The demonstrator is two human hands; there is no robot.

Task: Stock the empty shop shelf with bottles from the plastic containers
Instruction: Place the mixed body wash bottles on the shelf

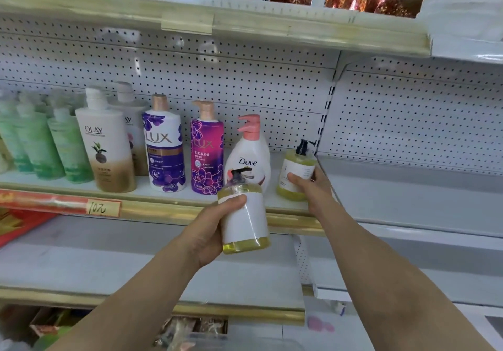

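Stocking at the shelf (pixel 190 210), a bottle in each hand.
The left hand (pixel 215 230) wrapped its fingers (pixel 234 201) round the first yellow bottle (pixel 245 222) before the shelf edge; the right hand (pixel 313 190) gripped the second yellow bottle (pixel 298 165), tilted, at the shelf's right end beside the Dove bottle (pixel 249 160).

left hand (pixel 211 228) grips near bottle (pixel 246 221) | right hand (pixel 315 190) grips far bottle (pixel 297 166), arm outstretched
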